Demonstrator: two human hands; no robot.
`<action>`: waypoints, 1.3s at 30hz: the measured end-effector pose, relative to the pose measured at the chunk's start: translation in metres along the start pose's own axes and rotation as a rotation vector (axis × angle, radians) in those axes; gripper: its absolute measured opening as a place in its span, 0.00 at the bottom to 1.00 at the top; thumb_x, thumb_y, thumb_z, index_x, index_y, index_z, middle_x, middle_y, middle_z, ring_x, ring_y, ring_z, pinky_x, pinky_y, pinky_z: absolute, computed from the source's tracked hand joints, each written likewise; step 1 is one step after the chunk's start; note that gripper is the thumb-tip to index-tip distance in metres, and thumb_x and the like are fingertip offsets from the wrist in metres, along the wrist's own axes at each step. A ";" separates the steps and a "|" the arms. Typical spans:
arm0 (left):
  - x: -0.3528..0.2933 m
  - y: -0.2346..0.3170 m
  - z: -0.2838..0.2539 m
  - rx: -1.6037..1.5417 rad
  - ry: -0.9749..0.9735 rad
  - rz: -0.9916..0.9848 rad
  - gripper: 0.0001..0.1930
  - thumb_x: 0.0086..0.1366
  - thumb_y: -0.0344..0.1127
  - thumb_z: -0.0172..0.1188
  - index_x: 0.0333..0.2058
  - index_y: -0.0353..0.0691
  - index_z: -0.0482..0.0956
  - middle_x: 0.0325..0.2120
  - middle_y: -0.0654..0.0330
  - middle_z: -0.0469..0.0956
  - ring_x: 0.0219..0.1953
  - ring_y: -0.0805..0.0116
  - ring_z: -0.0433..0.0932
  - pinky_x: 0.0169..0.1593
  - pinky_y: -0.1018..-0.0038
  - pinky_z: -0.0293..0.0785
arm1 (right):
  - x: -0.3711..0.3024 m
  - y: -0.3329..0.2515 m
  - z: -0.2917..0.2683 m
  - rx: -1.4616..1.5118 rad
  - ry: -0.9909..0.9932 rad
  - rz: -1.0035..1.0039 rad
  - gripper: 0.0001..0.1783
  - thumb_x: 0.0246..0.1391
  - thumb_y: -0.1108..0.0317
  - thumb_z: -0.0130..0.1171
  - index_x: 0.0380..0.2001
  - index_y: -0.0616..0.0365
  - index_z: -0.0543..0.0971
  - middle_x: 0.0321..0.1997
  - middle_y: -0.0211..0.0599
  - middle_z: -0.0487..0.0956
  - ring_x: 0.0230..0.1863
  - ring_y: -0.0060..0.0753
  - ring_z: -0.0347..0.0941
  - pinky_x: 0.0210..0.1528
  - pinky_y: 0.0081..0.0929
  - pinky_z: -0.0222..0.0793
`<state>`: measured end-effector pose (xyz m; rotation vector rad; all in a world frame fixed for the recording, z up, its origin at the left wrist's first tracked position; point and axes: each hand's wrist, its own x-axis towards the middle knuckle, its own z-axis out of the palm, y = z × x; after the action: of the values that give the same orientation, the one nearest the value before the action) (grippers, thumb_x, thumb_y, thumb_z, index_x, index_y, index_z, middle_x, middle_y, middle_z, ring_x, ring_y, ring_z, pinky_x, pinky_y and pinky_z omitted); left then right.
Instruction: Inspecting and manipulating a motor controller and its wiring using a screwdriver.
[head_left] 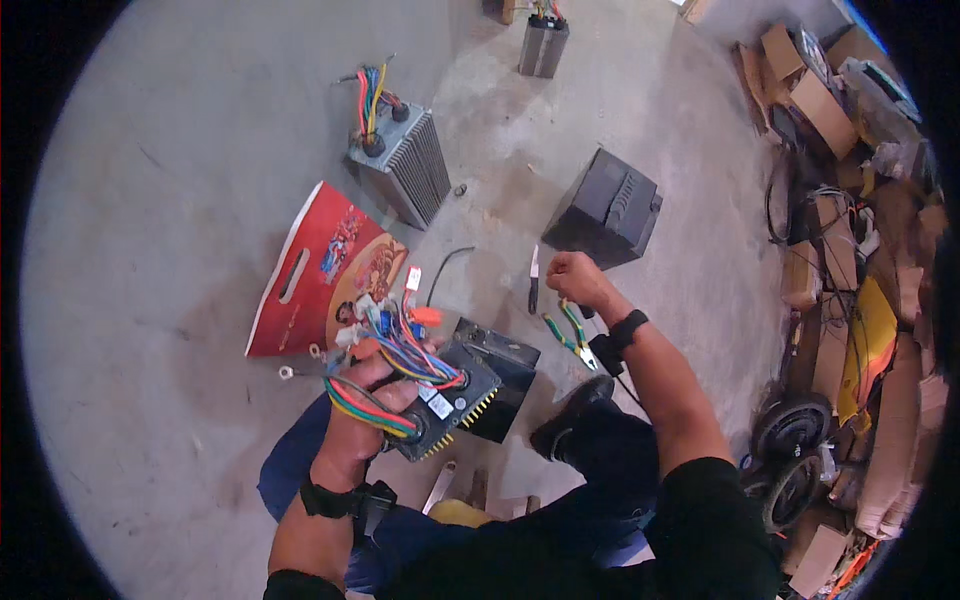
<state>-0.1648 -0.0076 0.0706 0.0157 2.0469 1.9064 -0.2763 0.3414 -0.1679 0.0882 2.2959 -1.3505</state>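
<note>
My left hand is closed around a wiring bundle at the side of a black motor controller. Thick red, green and yellow cables and a fan of thinner wires with plastic connectors come out of its end plate; a row of brass-coloured pins lines one edge. My right hand is off to the right with its fingers curled together; what they hold, if anything, is hidden. Just left of that hand a knife with a black handle lies on the floor. Below it are green-and-yellow-handled pliers.
A black case stands beyond my right hand. Finned metal controllers with wires stand farther off. A red bag lies to the left, a black box beside the held controller. Cardboard and scrap pile along the right.
</note>
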 end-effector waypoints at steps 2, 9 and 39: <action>0.001 -0.002 -0.004 0.031 -0.033 0.086 0.21 0.61 0.34 0.65 0.52 0.31 0.84 0.55 0.50 0.82 0.62 0.58 0.76 0.69 0.59 0.65 | 0.022 -0.006 0.006 0.038 0.047 -0.002 0.08 0.51 0.71 0.62 0.32 0.65 0.82 0.24 0.36 0.80 0.23 0.28 0.78 0.27 0.29 0.74; 0.007 -0.005 0.000 -0.028 0.031 0.044 0.21 0.56 0.36 0.67 0.48 0.33 0.87 0.51 0.47 0.84 0.56 0.53 0.81 0.66 0.56 0.72 | 0.102 -0.056 -0.003 0.273 0.282 -0.013 0.10 0.55 0.70 0.62 0.37 0.66 0.82 0.25 0.33 0.81 0.23 0.25 0.76 0.25 0.27 0.72; 0.012 -0.001 0.003 -0.004 0.041 0.031 0.25 0.54 0.36 0.66 0.50 0.28 0.84 0.53 0.45 0.82 0.58 0.48 0.80 0.68 0.55 0.70 | 0.021 -0.013 -0.154 -1.068 0.230 -0.264 0.18 0.48 0.78 0.62 0.43 0.53 0.75 0.49 0.47 0.76 0.42 0.59 0.82 0.41 0.52 0.79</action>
<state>-0.1752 -0.0022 0.0664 0.0076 2.0806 1.9448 -0.3544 0.4603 -0.1043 -0.4330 2.9837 -0.0570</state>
